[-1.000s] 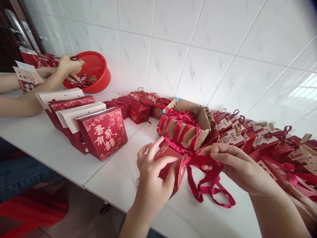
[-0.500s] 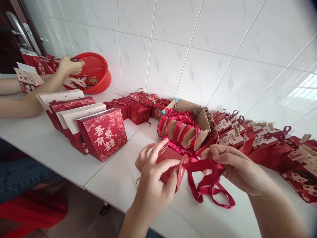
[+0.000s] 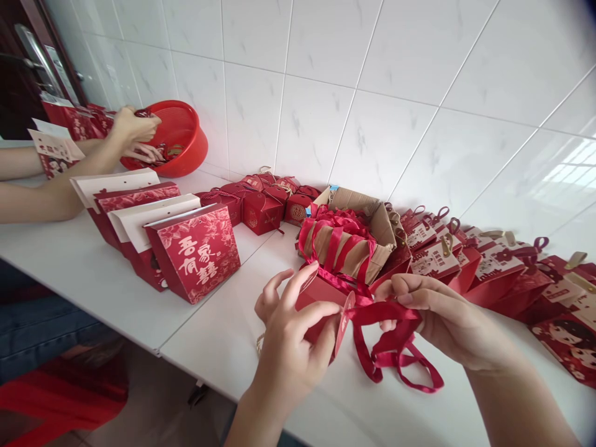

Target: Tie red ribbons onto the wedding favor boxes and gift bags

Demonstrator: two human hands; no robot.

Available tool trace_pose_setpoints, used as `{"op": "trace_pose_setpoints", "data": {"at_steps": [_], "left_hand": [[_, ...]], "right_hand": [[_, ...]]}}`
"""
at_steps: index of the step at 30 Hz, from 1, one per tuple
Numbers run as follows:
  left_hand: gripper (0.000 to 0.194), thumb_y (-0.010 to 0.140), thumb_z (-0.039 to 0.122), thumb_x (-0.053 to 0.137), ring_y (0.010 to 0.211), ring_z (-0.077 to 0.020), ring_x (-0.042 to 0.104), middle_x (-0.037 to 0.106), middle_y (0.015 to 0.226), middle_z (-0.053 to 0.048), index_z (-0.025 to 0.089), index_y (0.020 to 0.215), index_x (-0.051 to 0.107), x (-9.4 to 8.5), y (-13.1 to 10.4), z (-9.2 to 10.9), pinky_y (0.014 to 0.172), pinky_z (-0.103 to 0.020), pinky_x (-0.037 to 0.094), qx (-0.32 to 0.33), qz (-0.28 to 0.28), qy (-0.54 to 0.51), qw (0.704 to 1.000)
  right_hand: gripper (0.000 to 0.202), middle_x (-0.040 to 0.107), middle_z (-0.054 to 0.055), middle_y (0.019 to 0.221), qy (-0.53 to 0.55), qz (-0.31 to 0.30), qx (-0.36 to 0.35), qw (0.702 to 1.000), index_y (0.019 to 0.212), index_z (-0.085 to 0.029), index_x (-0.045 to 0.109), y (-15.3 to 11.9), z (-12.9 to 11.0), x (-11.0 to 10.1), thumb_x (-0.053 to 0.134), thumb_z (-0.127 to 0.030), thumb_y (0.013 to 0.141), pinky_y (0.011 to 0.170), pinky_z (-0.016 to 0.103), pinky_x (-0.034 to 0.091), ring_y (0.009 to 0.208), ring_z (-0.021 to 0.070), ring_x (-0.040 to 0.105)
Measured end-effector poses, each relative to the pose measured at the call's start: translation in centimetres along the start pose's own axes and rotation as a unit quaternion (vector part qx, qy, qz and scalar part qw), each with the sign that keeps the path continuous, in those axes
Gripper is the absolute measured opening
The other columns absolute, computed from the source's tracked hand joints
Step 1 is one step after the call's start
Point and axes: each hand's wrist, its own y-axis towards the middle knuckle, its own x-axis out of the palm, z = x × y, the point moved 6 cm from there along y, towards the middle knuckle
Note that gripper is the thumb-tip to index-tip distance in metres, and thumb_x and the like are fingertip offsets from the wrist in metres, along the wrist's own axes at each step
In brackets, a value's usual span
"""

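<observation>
My left hand point(image 3: 298, 329) holds a small red box point(image 3: 319, 298) over the white table, its thumb and fingers around the box near a raised rounded flap. My right hand point(image 3: 431, 313) pinches a dark red ribbon point(image 3: 384, 312) just to the right. One stretch of the ribbon runs to the flap of the box, and loose loops hang down to the tabletop. Behind both hands, an open cardboard box point(image 3: 384, 226) is filled with red ribbons, several of them draped over its front side.
Red gift bags point(image 3: 198, 254) stand at left. Small red boxes point(image 3: 261, 211) lie by the tiled wall; handled bags point(image 3: 493, 267) line the right. At the far left, another person's hands point(image 3: 135, 127) are at a red basin point(image 3: 193, 146) on the white table point(image 3: 223, 335).
The other person's hand in the basin has shifted slightly. My hands and the ribbon are almost where they were, with only a tiny shift of the right fingers.
</observation>
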Motion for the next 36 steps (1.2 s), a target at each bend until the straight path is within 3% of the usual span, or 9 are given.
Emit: {"op": "trace_pose_setpoints", "data": {"at_steps": [6, 9, 11, 14, 18, 24, 30, 33, 36], "left_hand": [[0.017, 0.081, 0.016, 0.06, 0.125, -0.034, 0.04, 0.055, 0.136, -0.003, 0.027, 0.075, 0.071, 0.0, 0.1, 0.0, 0.1, -0.055, 0.03, -0.008, 0.005, -0.012, 1.0], [0.016, 0.081, 0.016, 0.06, 0.123, -0.034, 0.043, 0.056, 0.134, -0.004, 0.026, 0.075, 0.071, -0.2, 0.1, -0.1, 0.099, -0.056, 0.031, -0.012, 0.016, -0.013, 1.0], [0.017, 0.082, 0.014, 0.059, 0.121, -0.033, 0.045, 0.056, 0.133, -0.005, 0.026, 0.076, 0.07, -0.5, 0.2, -0.1, 0.099, -0.056, 0.033, -0.008, 0.033, -0.014, 0.999], [0.016, 0.082, 0.014, 0.06, 0.12, -0.0301, 0.047, 0.056, 0.13, -0.005, 0.026, 0.078, 0.07, -1.2, 0.2, -0.2, 0.1, -0.054, 0.035, 0.003, 0.072, -0.028, 0.997], [0.014, 0.082, 0.015, 0.064, 0.118, -0.0254, 0.051, 0.056, 0.126, -0.004, 0.027, 0.084, 0.07, -2.1, 0.0, -1.0, 0.1, -0.047, 0.041, -0.026, 0.132, -0.099, 0.986], [0.011, 0.083, 0.018, 0.066, 0.114, -0.0201, 0.056, 0.059, 0.115, -0.003, 0.027, 0.086, 0.071, -1.9, -0.4, -2.9, 0.094, -0.033, 0.049, -0.112, 0.152, -0.224, 0.956], [0.007, 0.084, 0.024, 0.066, 0.112, -0.0211, 0.058, 0.062, 0.105, -0.005, 0.025, 0.083, 0.073, -2.2, -0.6, -3.4, 0.084, -0.027, 0.054, -0.169, 0.175, -0.289, 0.926], [0.007, 0.083, 0.028, 0.067, 0.118, -0.0226, 0.055, 0.063, 0.108, -0.005, 0.025, 0.082, 0.073, -2.5, -0.5, -3.8, 0.087, -0.028, 0.053, -0.187, 0.186, -0.267, 0.927], [0.016, 0.083, 0.033, 0.066, 0.124, -0.0233, 0.052, 0.061, 0.123, -0.005, 0.027, 0.097, 0.071, -2.3, -0.4, -4.6, 0.085, -0.027, 0.052, -0.22, 0.162, -0.214, 0.938]], "right_hand": [[0.021, 0.067, 0.003, 0.091, -0.019, 0.0, 0.0, 1.0, 0.065, -0.017, 0.054, 0.1, 0.2, -0.1, 0.064, -0.023, 0.082, 0.059, 0.024, 0.051, 0.068, 0.0149, 0.065], [0.022, 0.065, 0.002, 0.09, -0.123, 0.036, -0.028, 0.991, 0.067, -0.018, 0.056, -0.3, -0.4, -1.3, 0.064, -0.029, 0.084, 0.062, 0.023, 0.048, 0.07, 0.0128, 0.06], [0.021, 0.064, 0.002, 0.089, -0.252, 0.058, -0.033, 0.965, 0.076, -0.019, 0.062, -0.7, -0.8, -2.0, 0.063, -0.037, 0.086, 0.065, 0.023, 0.046, 0.073, 0.013, 0.056], [0.027, 0.066, 0.004, 0.096, -0.428, 0.068, -0.002, 0.901, 0.093, -0.022, 0.067, -1.1, -1.0, -2.6, 0.06, -0.047, 0.087, 0.071, 0.028, 0.048, 0.085, 0.0189, 0.059], [0.031, 0.066, 0.004, 0.108, -0.503, 0.088, -0.008, 0.86, 0.101, -0.025, 0.066, -0.6, -1.3, -1.4, 0.057, -0.051, 0.088, 0.077, 0.031, 0.05, 0.095, 0.0226, 0.061], [0.026, 0.066, 0.003, 0.11, -0.474, 0.03, -0.138, 0.869, 0.106, -0.025, 0.066, 1.7, -2.2, 4.4, 0.055, -0.043, 0.092, 0.087, 0.028, 0.049, 0.103, 0.0192, 0.061], [0.012, 0.069, 0.0, 0.087, -0.489, -0.061, -0.112, 0.863, 0.088, -0.021, 0.07, 3.5, -2.7, 7.9, 0.059, -0.027, 0.088, 0.072, 0.024, 0.047, 0.08, 0.0137, 0.062], [0.016, 0.064, -0.001, 0.073, -0.475, -0.036, -0.136, 0.869, 0.078, -0.019, 0.067, 3.5, -3.5, 8.2, 0.057, -0.027, 0.09, 0.062, 0.024, 0.043, 0.066, 0.011, 0.056], [0.019, 0.06, -0.001, 0.069, -0.399, 0.041, -0.21, 0.892, 0.078, -0.02, 0.064, 2.3, -5.1, 7.2, 0.059, -0.033, 0.09, 0.056, 0.025, 0.041, 0.06, 0.011, 0.052]]}}
